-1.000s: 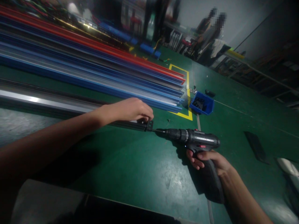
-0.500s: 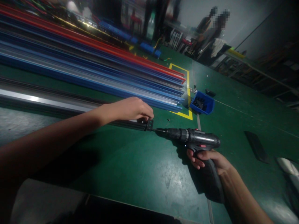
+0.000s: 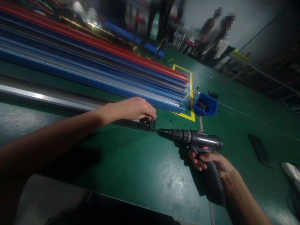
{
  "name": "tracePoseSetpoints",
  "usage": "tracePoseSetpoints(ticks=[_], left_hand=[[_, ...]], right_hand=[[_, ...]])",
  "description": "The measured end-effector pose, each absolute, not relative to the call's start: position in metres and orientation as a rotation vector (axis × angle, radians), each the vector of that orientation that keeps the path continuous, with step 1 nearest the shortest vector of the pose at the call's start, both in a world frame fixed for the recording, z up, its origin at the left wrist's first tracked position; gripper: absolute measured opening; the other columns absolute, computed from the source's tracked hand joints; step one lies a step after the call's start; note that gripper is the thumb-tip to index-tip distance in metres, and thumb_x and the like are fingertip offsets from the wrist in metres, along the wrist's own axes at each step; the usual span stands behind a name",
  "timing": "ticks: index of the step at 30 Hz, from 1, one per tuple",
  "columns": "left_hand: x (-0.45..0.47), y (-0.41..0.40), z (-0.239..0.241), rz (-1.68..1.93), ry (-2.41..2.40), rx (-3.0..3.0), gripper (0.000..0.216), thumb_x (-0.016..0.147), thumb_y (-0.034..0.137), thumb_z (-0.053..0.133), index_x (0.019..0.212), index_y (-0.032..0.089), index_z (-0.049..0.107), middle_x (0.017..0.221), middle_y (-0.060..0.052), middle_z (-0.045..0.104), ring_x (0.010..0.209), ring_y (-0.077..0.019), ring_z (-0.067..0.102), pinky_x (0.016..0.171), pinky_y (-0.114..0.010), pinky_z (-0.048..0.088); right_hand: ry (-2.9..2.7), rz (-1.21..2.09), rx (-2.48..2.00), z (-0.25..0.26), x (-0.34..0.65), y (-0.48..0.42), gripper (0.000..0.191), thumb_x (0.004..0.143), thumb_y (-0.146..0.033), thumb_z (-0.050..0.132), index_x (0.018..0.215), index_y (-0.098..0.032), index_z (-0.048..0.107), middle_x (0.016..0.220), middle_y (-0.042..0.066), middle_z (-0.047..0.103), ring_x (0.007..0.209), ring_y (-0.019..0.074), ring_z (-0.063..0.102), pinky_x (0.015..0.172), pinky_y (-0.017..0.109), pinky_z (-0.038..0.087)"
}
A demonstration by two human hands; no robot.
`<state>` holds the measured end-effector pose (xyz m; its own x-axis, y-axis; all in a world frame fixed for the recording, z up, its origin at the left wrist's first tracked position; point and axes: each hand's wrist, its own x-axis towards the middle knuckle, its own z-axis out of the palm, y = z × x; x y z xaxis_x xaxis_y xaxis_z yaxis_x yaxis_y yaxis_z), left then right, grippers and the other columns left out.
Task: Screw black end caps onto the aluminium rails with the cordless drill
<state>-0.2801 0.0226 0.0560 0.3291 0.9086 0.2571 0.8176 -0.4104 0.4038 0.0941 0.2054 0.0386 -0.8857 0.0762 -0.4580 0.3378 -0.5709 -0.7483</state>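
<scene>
My right hand (image 3: 208, 161) is wrapped round the handle of a black cordless drill (image 3: 203, 139), which lies sideways, its thin bit pointing left. The bit reaches the small black end bracket (image 3: 152, 125) at the tip of a long dark aluminium profile (image 3: 133, 124). Closed over that end, my left hand (image 3: 140, 109) pinches the bracket against the profile with bent fingers. Part of the bracket is hidden beneath the fingers. A small dark screw-like piece (image 3: 171, 120) lies on the green table (image 3: 140, 168) just beyond the bit.
Behind my left hand lie several long blue and red profiles (image 3: 117, 78), ending within a yellow tape outline (image 3: 191, 118). A blue bin (image 3: 208, 109) of small black parts stands right of them. Farther right rests a flat black object (image 3: 259, 150). People (image 3: 220, 28) are in the background.
The scene has shifted slightly to the right in my view. Both hands, the drill and the profile keep nearly the same positions relative to each other.
</scene>
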Motion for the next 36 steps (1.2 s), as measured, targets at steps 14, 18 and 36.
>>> tracePoseSetpoints(ticks=[14,18,36], left_hand=[[-0.2813,0.0221,0.0554,0.686,1.562,2.406,0.022,0.091,0.013,0.059,0.096,0.026,0.076,0.096,0.002,0.078,0.084,-0.0126,0.071,0.074,-0.021,0.046],[-0.2818,0.0220,0.0547,0.701,1.562,2.400,0.023,0.091,0.013,0.059,0.096,0.026,0.077,0.097,0.002,0.079,0.084,-0.0127,0.071,0.072,-0.021,0.046],[-0.2820,0.0221,0.0555,0.676,1.552,2.404,0.025,0.092,0.012,0.056,0.096,0.026,0.076,0.097,0.001,0.078,0.086,-0.0134,0.071,0.075,-0.023,0.046]], right_hand=[[1.343,-2.583,0.600,0.0389,0.0923,0.2056,0.030,0.083,-0.020,0.074,0.109,-0.005,0.076,0.096,0.012,0.072,0.064,0.0100,0.061,0.070,0.027,0.058],[1.346,-2.558,0.623,0.0399,0.0911,0.2055,0.029,0.082,-0.021,0.076,0.107,-0.005,0.076,0.094,0.012,0.072,0.064,0.0102,0.061,0.069,0.026,0.058],[1.377,-2.564,0.693,0.0369,0.0930,0.2057,0.024,0.080,-0.021,0.076,0.100,-0.007,0.077,0.085,0.009,0.070,0.055,0.0080,0.054,0.061,0.024,0.054]])
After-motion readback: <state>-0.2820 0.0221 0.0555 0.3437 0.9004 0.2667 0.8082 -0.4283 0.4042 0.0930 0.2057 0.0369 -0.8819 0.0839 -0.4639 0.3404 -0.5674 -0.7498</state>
